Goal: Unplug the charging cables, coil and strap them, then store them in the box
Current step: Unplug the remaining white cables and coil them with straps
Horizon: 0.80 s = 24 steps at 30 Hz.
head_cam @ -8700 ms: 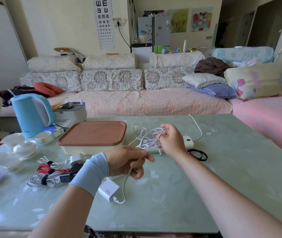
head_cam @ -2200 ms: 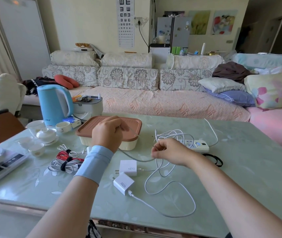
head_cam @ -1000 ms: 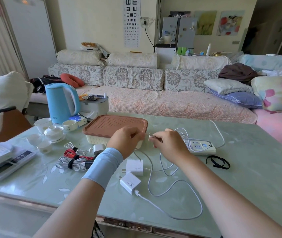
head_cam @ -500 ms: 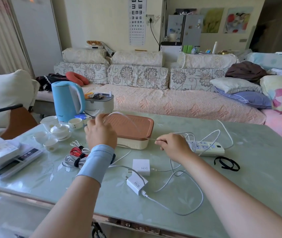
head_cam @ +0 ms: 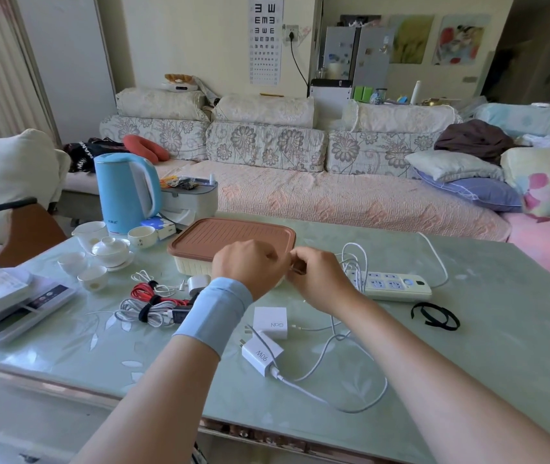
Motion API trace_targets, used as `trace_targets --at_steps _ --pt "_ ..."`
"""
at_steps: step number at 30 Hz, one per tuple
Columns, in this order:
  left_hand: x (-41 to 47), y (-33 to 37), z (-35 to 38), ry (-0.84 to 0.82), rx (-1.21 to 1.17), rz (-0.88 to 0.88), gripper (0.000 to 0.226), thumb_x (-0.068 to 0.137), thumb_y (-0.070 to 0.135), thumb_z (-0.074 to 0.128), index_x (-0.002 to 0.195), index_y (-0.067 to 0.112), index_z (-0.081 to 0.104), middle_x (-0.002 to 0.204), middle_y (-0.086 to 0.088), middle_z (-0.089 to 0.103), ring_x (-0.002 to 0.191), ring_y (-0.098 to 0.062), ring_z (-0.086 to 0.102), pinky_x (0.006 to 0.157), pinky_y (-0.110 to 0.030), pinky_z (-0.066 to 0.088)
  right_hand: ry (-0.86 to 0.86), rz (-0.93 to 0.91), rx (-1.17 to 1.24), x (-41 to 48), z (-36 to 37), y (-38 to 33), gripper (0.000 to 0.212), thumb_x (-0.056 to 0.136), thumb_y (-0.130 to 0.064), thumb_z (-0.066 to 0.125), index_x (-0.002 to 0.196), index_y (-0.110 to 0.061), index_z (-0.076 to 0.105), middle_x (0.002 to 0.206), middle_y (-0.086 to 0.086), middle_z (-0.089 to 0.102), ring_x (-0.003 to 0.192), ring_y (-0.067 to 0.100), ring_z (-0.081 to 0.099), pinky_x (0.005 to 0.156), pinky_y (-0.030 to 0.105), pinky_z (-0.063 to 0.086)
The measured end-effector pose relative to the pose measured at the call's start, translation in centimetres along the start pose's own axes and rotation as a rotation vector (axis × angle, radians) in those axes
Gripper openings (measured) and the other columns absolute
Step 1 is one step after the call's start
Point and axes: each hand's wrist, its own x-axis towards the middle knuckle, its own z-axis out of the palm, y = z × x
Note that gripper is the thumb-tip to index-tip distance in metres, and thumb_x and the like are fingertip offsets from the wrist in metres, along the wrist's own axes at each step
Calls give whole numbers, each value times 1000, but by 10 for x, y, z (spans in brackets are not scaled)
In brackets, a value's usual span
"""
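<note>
Head camera, wide, looks forward-down across table toward sofa.

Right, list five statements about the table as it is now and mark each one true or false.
1. The brown lid sits closed on the box. True.
2. The 90W charger is plugged into the power strip. False: it lies on the table, apart from the strip.
3. The black strap lies loose on the table, wrapped around nothing. True.
4. The blue kettle stands to the right of the box. False: it stands to the box's left.
5. A white cable is plugged into the 90W charger. True.
</note>
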Motion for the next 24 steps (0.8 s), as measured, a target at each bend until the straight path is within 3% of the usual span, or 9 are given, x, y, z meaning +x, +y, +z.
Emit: trace_targets --at_steps 3,6,9,11,13,16,19,21,24 --pt "0 -1 -2 250 -213 -25 47 83 56 50 61 15 58 53 1 52 58 -25 52 53 -25 33 -92 136 -122 -2 -6 11 17 81 -24 68 67 -32 62 62 -14 58 62 1 53 60 22 42" --pt "1 -3 -15 527 -480 -149 48 90 47 47 55 16 36 47 2 34 54 -24 35 55 -33 22 -172 189 -212 -8 -12 27 13 83 -28 66 70 -27 67 69 -10 63 72 10 59 69 27 46" --pt "4 -13 -21 650 -620 -345 48 97 39 46 58 16 31 51 1 34 58 -22 33 56 -35 16 -162 205 -373 -8 -18 38 29 89 -35 59 62 -25 57 67 -7 60 78 21 58 81 33 43" --pt "7 -24 -17 632 -556 -405 40 98 35 44 64 14 44 62 -1 47 69 -28 44 60 -34 25 -153 209 -357 -5 -21 38 28 95 -30 51 68 -29 59 71 -8 65 85 20 61 90 35 43" --pt "9 -34 -7 553 -376 -363 16 91 20 49 86 12 63 90 -10 62 89 -34 51 75 -37 36 -141 157 -409 -2 -22 31 25 100 -26 43 91 -29 66 86 -4 73 93 24 64 92 35 43" --pt "3 -26 -1 462 -222 -156 58 66 -7 46 116 16 64 114 -10 61 107 -35 50 98 -44 35 -106 15 -508 1 -19 15 22 103 -27 36 104 -26 58 95 1 71 90 35 61 89 36 41" --pt "-1 -1 -7 510 -135 150 62 62 -3 36 111 16 68 117 -2 65 112 -29 54 114 -46 25 -127 5 -426 2 -10 6 16 100 -20 42 116 -20 47 93 8 65 88 37 60 71 35 35" --pt "-3 15 -5 422 -150 342 54 72 4 33 109 16 70 116 0 67 111 -25 58 113 -45 31 -151 8 -329 1 -5 3 31 95 -12 45 125 -17 40 88 5 57 89 35 60 68 33 32" --pt "-7 23 14 45 -267 331 45 88 6 40 129 18 57 126 -2 60 114 -25 55 99 -41 43 -111 57 -88 1 -6 -2 39 94 -11 45 132 -18 38 92 -5 54 85 21 57 70 28 35"
